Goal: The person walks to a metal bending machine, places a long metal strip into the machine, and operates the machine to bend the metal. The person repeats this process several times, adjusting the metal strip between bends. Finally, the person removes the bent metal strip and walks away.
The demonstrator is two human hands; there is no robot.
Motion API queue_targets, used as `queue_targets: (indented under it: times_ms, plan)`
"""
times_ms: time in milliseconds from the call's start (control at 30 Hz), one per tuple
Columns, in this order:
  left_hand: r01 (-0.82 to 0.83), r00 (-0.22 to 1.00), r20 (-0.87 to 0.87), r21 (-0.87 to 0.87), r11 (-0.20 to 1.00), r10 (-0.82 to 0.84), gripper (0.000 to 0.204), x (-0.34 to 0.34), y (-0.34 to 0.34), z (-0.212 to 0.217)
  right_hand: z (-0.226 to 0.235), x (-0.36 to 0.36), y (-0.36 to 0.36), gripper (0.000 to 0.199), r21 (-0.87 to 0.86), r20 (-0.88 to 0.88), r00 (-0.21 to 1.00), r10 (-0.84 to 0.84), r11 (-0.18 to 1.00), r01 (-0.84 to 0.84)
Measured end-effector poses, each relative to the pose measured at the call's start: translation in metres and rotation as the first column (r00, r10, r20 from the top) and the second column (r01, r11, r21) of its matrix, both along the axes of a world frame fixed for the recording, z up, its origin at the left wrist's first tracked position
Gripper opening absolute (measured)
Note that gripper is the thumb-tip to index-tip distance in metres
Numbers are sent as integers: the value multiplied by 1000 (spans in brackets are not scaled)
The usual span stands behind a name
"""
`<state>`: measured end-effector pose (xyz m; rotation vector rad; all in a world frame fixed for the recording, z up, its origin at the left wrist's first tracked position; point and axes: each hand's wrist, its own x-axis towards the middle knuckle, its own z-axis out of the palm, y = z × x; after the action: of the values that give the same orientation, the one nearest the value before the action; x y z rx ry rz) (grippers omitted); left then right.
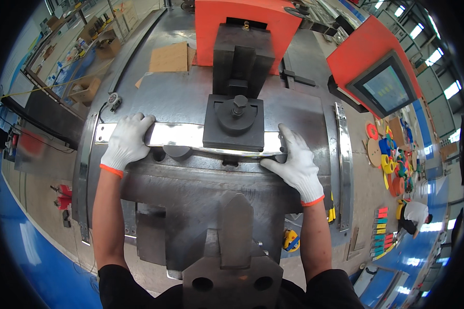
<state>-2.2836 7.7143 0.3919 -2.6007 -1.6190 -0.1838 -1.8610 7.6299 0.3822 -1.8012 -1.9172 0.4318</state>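
A long shiny metal bar lies crosswise on the machine's steel bed, its middle passing beneath a black press block with a bolt on top. Wearing a white glove with an orange cuff, my left hand is closed over the bar near its left end; its fingertips are partly hidden. My right hand, gloved the same way, grips the right end between thumb and fingers. Just below the bar, between my hands, a dark rounded steel piece stands against its near edge.
Behind the block rises an orange machine housing. To the right hangs an orange control panel with a screen. Another metal strip lies along the right side. A heavy steel arm projects near my body. Cardboard lies at the back left.
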Motion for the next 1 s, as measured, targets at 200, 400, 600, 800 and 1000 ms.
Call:
queue_targets:
  times_ms: [200,400,600,800,1000]
  plan:
    - [-26,1000,-1,-35,999,26,49,-1,2,-3,-8,2,0,98,76,71,997,-3,997,-2]
    - [-38,999,1,-61,997,38,52,-2,0,-1,-7,-1,-1,97,86,80,997,-7,996,0]
    - [-40,999,3,-75,996,40,52,0,3,-2,-2,-3,-2,97,40,50,999,-19,999,17]
    - [-20,1000,1,-48,999,20,51,-2,2,-1,0,-3,0,97,22,23,1000,-19,1000,19]
    - [-20,1000,1,-31,999,20,51,1,1,1,-8,1,0,99,25,50,998,-32,999,30]
